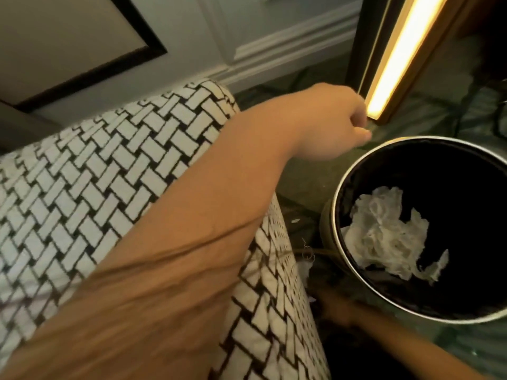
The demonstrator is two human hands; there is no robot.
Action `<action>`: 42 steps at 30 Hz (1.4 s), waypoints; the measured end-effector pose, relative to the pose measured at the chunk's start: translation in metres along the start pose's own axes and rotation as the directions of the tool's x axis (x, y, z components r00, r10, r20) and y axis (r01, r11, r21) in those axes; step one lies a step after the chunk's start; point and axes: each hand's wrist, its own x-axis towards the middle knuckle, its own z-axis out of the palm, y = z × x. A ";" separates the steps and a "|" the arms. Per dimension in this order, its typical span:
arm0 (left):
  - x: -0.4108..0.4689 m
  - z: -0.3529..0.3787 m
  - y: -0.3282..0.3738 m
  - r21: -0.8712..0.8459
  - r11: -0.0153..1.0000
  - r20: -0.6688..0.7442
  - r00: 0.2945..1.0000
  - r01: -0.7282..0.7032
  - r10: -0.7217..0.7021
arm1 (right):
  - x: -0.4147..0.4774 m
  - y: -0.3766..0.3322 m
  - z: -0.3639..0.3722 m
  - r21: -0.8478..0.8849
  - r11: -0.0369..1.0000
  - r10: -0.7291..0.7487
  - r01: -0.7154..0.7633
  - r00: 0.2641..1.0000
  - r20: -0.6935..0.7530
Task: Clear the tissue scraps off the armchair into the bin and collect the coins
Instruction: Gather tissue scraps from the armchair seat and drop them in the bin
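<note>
- The left hand point(332, 124) is stretched out past the rounded arm of the armchair point(96, 174), above the floor point(315, 176) and just outside the far left part of the rim of the bin point(439, 174).
- Its back is turned to the camera and the fingers are curled down. I cannot tell if they pinch something or hold nothing.
- The left forearm lies diagonally over the armchair's arm, from the lower left corner of the view up to the hand.
- The right hand point(337, 311) is low, between the side of the armchair and the near edge of the bin. It is very blurred, so I cannot tell how its fingers lie.
- The bin is round and black inside, with a light rim. It stands on the floor close to the armchair's side.
- A crumpled white tissue point(384, 237) lies inside the bin, against its left inner wall.
- Some small white scraps point(304, 267) are on the floor, in the narrow gap between the armchair and the bin.
- The armchair cloth is white with a black woven pattern.
- Behind the bin a lit strip of warm light point(403, 50) stands in a dark frame, and a white skirting board point(274, 50) runs along the wall.
</note>
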 end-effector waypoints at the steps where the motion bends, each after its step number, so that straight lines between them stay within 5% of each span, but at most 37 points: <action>1: 0.000 0.002 -0.002 -0.001 1.000 0.000 1.000 0.001 -0.001 | -0.009 -0.009 -0.003 0.005 0.998 -0.057 0.057 0.998 0.015; 3: 0.000 0.005 -0.002 -0.004 1.000 -0.003 1.000 -0.004 0.004 | -0.032 -0.025 -0.015 0.085 0.975 -0.203 0.204 0.979 -0.015; 11: -0.018 0.015 0.012 -0.161 0.986 -0.115 0.993 -0.038 0.020 | -0.179 -0.065 -0.101 0.261 0.912 -0.255 0.316 0.936 -0.241; 16: -0.048 0.014 0.029 -0.147 0.988 -0.123 0.992 -0.041 0.023 | -0.222 -0.071 -0.132 0.292 0.885 -0.177 0.362 0.843 -0.508; 19: -0.073 0.009 0.039 -0.166 0.985 -0.124 0.992 -0.053 0.033 | -0.232 -0.070 -0.141 0.329 0.877 -0.122 0.349 0.826 -0.551; 30: -0.141 -0.019 0.056 -0.175 0.985 -0.081 0.997 0.001 -0.015 | -0.229 -0.067 -0.131 0.373 0.915 0.050 0.151 0.878 -0.477; 34: -0.120 0.021 0.058 0.126 0.992 0.051 0.999 -0.012 0.006 | -0.185 -0.054 -0.111 0.143 0.990 0.081 -0.017 0.887 -0.455; 37: -0.092 0.071 0.068 0.430 0.893 0.260 0.965 -0.132 0.017 | -0.165 -0.046 -0.092 -0.039 0.984 0.136 -0.172 0.879 -0.457; 39: -0.075 0.104 0.072 0.487 0.856 0.318 0.948 -0.172 0.009 | -0.159 -0.041 -0.085 -0.152 0.931 0.217 -0.332 0.838 -0.501; 42: -0.058 0.144 0.069 0.435 0.893 0.317 0.948 -0.119 -0.028 | -0.156 -0.033 -0.073 -0.105 0.891 0.315 -0.441 0.769 -0.556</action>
